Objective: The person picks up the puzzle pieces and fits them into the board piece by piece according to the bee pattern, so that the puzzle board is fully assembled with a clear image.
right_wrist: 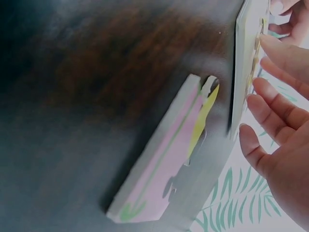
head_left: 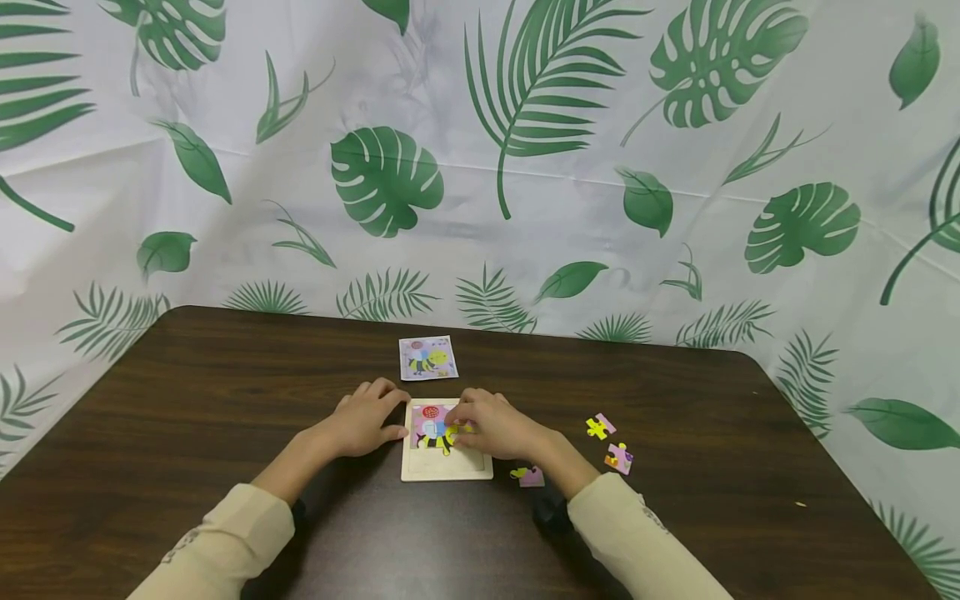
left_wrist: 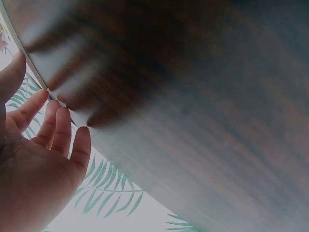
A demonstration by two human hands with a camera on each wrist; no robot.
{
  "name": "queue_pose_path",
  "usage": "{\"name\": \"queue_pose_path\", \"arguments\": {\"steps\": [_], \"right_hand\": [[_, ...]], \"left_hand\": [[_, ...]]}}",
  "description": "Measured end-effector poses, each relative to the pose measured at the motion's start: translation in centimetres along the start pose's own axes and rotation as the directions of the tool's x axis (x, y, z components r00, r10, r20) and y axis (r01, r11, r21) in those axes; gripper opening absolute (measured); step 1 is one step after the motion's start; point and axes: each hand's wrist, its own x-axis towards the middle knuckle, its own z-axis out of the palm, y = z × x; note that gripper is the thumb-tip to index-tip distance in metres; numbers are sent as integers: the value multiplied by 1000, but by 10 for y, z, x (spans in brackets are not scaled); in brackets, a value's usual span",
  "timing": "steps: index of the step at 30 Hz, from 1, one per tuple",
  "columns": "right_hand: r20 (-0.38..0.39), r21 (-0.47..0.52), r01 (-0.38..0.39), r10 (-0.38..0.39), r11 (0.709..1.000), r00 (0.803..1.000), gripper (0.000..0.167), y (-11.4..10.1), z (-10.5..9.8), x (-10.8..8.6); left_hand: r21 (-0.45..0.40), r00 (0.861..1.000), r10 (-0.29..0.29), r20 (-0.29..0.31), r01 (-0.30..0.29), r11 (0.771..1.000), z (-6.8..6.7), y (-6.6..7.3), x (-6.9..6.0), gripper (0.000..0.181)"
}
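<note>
my right hand bends over the board; i can't tell if it pinches. my left hand, fingers apart, touches its left side. one loose piece lies just right of the board, nearer my right hand.

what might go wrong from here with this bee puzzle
The right hand is over the fitted bee pieces in the puzzle tray, so it might push one out of line. A loose pink-and-yellow piece lies on the near side of that hand and might get brushed away. If the left hand leaves the tray's left edge, the tray might slide.
</note>
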Motion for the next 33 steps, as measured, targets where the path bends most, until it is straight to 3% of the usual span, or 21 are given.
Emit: {"name": "queue_pose_path", "arguments": {"steps": [33], "right_hand": [[-50, 109, 54, -49, 993, 998, 25, 10, -3, -6]], "left_hand": [[-17, 1000, -18, 14, 18, 1000, -3, 3, -1, 43]]}}
